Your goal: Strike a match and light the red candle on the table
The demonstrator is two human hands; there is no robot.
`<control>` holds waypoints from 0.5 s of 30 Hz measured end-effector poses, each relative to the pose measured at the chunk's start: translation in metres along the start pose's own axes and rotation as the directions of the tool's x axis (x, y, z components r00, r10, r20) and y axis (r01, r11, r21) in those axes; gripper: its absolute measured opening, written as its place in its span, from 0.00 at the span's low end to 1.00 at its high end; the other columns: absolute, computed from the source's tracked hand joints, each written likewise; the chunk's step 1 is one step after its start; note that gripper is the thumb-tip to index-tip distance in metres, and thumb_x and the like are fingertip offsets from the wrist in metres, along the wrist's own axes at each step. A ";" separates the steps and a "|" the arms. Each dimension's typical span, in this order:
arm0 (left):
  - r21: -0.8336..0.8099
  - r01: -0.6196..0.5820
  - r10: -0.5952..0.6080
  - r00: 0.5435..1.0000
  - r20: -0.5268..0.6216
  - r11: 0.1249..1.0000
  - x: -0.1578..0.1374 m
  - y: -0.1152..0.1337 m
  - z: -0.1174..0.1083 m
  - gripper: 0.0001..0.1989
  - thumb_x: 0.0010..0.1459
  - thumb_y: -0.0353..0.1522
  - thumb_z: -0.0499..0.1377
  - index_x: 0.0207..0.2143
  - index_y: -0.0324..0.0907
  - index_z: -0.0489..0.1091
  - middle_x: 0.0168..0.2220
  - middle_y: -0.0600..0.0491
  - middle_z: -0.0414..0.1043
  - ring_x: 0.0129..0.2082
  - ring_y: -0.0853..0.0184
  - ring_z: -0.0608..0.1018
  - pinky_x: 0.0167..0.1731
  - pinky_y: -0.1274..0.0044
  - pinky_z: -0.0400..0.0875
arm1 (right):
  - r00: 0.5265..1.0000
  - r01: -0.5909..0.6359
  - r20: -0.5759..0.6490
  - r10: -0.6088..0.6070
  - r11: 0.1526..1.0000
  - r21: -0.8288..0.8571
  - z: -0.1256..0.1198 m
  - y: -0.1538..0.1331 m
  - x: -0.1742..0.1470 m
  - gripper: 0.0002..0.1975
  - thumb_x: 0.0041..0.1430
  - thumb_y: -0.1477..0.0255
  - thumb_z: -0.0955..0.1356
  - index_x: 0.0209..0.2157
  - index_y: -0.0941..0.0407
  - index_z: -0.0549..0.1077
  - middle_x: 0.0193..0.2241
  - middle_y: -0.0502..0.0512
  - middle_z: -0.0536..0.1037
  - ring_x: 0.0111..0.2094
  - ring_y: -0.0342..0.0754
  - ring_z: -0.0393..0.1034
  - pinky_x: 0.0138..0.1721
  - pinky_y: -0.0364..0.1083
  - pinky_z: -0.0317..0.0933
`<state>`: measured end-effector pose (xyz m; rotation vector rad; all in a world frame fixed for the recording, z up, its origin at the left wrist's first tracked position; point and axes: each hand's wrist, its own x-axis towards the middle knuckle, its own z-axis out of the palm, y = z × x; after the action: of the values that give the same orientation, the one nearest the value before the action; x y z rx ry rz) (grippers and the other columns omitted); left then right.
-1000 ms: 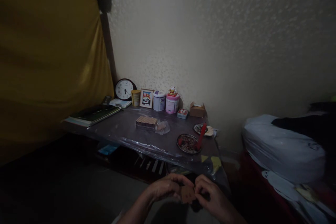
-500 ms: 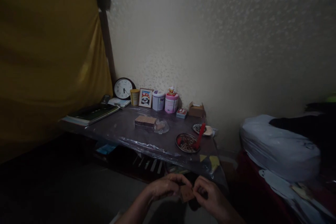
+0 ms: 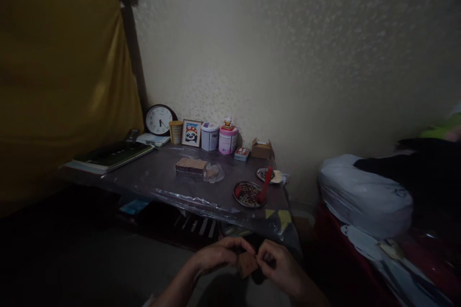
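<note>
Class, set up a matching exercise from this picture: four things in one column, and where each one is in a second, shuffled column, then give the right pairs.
Things:
1. small brown piece
2. round clock
3. red tool
4. dark book

Places:
A. leaning in the dish of beads near the table's front right corner
B. against the wall at the back left of the table
C. between the left hand and the right hand, below the table edge
D. flat on the table's left end

Pairs: 1-C, 2-B, 3-A, 4-D
</note>
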<state>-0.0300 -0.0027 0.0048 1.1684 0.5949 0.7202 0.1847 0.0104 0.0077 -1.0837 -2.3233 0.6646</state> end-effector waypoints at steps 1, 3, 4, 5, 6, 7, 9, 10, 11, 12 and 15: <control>0.000 -0.003 0.003 1.000 -0.002 1.000 0.000 0.001 0.000 0.27 0.33 0.22 0.53 0.40 0.41 0.73 0.35 0.55 0.72 0.35 0.66 0.69 0.36 0.77 0.59 | 1.000 -0.003 -0.003 0.003 1.000 -0.003 0.000 -0.001 0.000 0.07 0.49 0.80 0.63 0.24 0.56 0.69 0.24 0.47 0.70 0.26 0.40 0.66 0.28 0.39 0.58; 0.003 -0.008 0.009 1.000 -0.008 1.000 0.000 0.002 0.001 0.27 0.33 0.22 0.53 0.39 0.41 0.73 0.35 0.54 0.72 0.36 0.66 0.69 0.36 0.76 0.59 | 1.000 -0.007 -0.010 0.007 1.000 0.000 0.000 -0.001 0.000 0.07 0.50 0.80 0.63 0.23 0.56 0.68 0.23 0.46 0.70 0.25 0.40 0.65 0.27 0.39 0.58; 0.003 -0.014 0.014 1.000 -0.011 1.000 0.000 0.002 0.001 0.27 0.32 0.21 0.53 0.39 0.41 0.73 0.35 0.54 0.72 0.36 0.65 0.69 0.37 0.76 0.59 | 1.000 -0.007 -0.011 0.007 1.000 0.006 0.000 0.000 0.000 0.07 0.50 0.80 0.63 0.23 0.56 0.68 0.23 0.46 0.70 0.25 0.40 0.65 0.27 0.39 0.58; 0.001 -0.020 0.020 1.000 -0.011 1.000 0.000 0.003 0.002 0.27 0.32 0.21 0.53 0.39 0.41 0.74 0.35 0.54 0.72 0.36 0.65 0.69 0.37 0.76 0.59 | 1.000 -0.006 -0.010 0.006 1.000 0.016 0.000 0.001 0.000 0.07 0.50 0.80 0.63 0.24 0.56 0.68 0.23 0.46 0.70 0.26 0.40 0.66 0.27 0.39 0.58; -0.005 -0.026 0.026 1.000 -0.008 1.000 0.000 0.003 0.002 0.27 0.32 0.21 0.53 0.39 0.41 0.73 0.36 0.54 0.72 0.36 0.65 0.69 0.37 0.76 0.59 | 1.000 -0.004 -0.009 0.004 1.000 0.026 0.000 0.002 0.000 0.07 0.51 0.80 0.63 0.24 0.56 0.68 0.23 0.46 0.69 0.26 0.40 0.66 0.27 0.38 0.58; -0.013 -0.033 0.033 0.999 -0.002 0.999 0.001 0.002 0.002 0.27 0.31 0.21 0.53 0.39 0.41 0.74 0.36 0.54 0.72 0.36 0.65 0.69 0.38 0.76 0.60 | 1.000 -0.004 -0.007 0.004 0.999 0.036 0.001 0.004 0.000 0.06 0.51 0.80 0.63 0.24 0.56 0.68 0.23 0.46 0.69 0.26 0.40 0.66 0.28 0.38 0.59; -0.026 -0.048 0.048 0.999 0.009 0.998 0.002 0.000 0.001 0.28 0.31 0.21 0.53 0.39 0.41 0.74 0.36 0.54 0.71 0.37 0.65 0.70 0.38 0.76 0.60 | 1.000 -0.002 0.000 0.002 0.999 0.053 0.000 0.006 0.000 0.06 0.51 0.79 0.63 0.24 0.56 0.68 0.23 0.46 0.70 0.26 0.41 0.66 0.28 0.39 0.59; -0.029 -0.051 0.052 0.999 0.016 0.998 0.002 -0.001 0.000 0.28 0.30 0.21 0.53 0.39 0.41 0.74 0.36 0.54 0.71 0.36 0.65 0.70 0.38 0.76 0.60 | 1.000 -0.004 0.004 0.004 0.998 0.058 0.000 0.007 0.000 0.06 0.51 0.78 0.63 0.24 0.56 0.67 0.23 0.46 0.70 0.26 0.41 0.67 0.28 0.39 0.60; -0.030 -0.054 0.055 0.998 0.019 0.998 0.003 -0.003 -0.001 0.28 0.30 0.21 0.53 0.39 0.41 0.74 0.36 0.54 0.71 0.36 0.65 0.70 0.38 0.76 0.60 | 1.000 -0.009 0.007 0.009 0.998 0.061 0.000 0.007 0.000 0.06 0.52 0.78 0.63 0.24 0.56 0.67 0.23 0.47 0.70 0.26 0.41 0.67 0.28 0.39 0.60; -0.031 -0.055 0.055 0.998 0.020 0.998 0.003 -0.005 -0.003 0.28 0.30 0.21 0.53 0.39 0.41 0.73 0.36 0.54 0.71 0.36 0.65 0.69 0.38 0.76 0.60 | 1.000 -0.017 0.009 0.016 0.998 0.062 -0.001 0.006 0.000 0.06 0.51 0.78 0.63 0.24 0.56 0.67 0.23 0.47 0.70 0.26 0.41 0.67 0.28 0.39 0.60; -0.034 -0.048 0.049 0.998 0.028 0.998 0.004 -0.009 -0.005 0.27 0.33 0.22 0.55 0.41 0.42 0.73 0.35 0.54 0.71 0.36 0.66 0.70 0.37 0.77 0.60 | 0.999 -0.034 0.009 0.034 0.997 0.062 -0.002 0.005 0.002 0.05 0.51 0.77 0.64 0.23 0.56 0.66 0.22 0.47 0.69 0.25 0.41 0.66 0.27 0.39 0.59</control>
<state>-0.0292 0.0017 -0.0052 1.1636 0.5303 0.7510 0.1878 0.0148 0.0068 -1.0962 -2.2798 0.7508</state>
